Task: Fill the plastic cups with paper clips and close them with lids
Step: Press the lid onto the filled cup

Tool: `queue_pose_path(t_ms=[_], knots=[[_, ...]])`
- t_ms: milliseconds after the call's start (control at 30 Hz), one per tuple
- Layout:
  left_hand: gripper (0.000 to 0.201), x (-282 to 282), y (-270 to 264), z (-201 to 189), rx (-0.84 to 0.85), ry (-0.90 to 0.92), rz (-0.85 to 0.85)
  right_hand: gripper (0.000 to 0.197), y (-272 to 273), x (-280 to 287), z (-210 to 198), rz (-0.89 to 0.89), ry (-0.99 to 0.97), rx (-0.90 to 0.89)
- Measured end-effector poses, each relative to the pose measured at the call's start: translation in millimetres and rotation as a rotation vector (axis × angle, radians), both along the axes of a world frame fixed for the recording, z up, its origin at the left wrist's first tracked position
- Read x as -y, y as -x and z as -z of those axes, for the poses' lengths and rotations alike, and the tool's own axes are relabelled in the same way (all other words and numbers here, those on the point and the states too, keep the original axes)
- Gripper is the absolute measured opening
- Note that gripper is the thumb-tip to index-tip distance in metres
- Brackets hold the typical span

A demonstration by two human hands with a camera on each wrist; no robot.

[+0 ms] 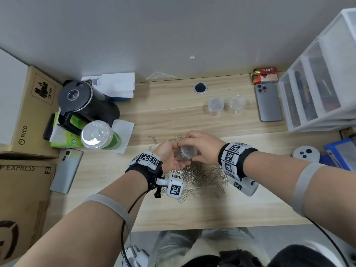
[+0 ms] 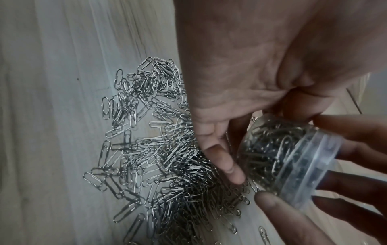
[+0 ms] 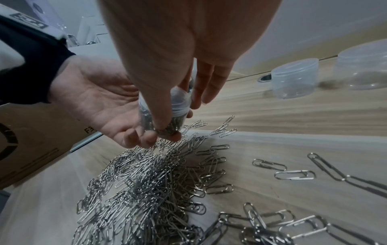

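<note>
A small clear plastic cup (image 1: 186, 153) packed with paper clips is held tilted above the pile of loose paper clips (image 1: 200, 179). My left hand (image 1: 176, 151) cradles the cup body (image 2: 270, 149) from below, fingers curled round it. My right hand (image 1: 192, 149) grips the translucent lid (image 2: 310, 167) seated on the cup's mouth, with the thumb lying down along the cup (image 3: 162, 121). Two more clear cups (image 1: 215, 106) (image 1: 236, 103) stand at the back of the wooden table; in the right wrist view the nearer cup (image 3: 293, 79) wears a lid.
A black kettle (image 1: 81, 99) and a green drink with a domed lid (image 1: 98, 135) stand at the left beside cardboard boxes (image 1: 30, 116). A phone (image 1: 268, 102) and a white drawer unit (image 1: 317, 83) are at the right. Another phone (image 1: 66, 170) lies at the left.
</note>
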State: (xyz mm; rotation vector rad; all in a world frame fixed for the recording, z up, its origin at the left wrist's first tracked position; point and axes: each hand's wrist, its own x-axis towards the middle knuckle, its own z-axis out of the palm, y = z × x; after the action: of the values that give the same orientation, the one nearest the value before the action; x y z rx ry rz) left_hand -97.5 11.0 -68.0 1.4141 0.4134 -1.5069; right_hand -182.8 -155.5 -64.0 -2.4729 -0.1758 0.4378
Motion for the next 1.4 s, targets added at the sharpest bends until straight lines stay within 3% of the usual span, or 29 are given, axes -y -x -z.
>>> queue_pose_path(t_ms=[200,633,767,1100,1233,1400], knots=[[0.036,1.1,5.2,3.2,-0.038,0.018,-0.010,0.080,-4.9,-2.7,-8.0,0.041,0.110,-0.058],[0.054,2.2,6.0,0.6,-0.066,-0.058,0.041,0.069,-3.6,-5.6,-9.8,-0.005,0.043,-0.051],[0.042,4.3,6.2,-1.9,-0.082,-0.034,0.026,0.066,-3.2,-3.6,-11.4,0.125,0.153,-0.098],[0.038,25.7,3.1,-3.6,-0.021,-0.056,0.054,0.059,17.1,14.7,-2.9,0.306,0.259,-0.122],[0.033,40.4,-3.8,-1.8,0.102,-0.130,0.011,0.056,34.4,47.6,6.8,0.462,0.327,-0.256],[0.028,59.9,-3.3,-0.6,0.114,-0.168,0.039,0.046,56.8,93.6,17.3,0.600,0.399,-0.391]])
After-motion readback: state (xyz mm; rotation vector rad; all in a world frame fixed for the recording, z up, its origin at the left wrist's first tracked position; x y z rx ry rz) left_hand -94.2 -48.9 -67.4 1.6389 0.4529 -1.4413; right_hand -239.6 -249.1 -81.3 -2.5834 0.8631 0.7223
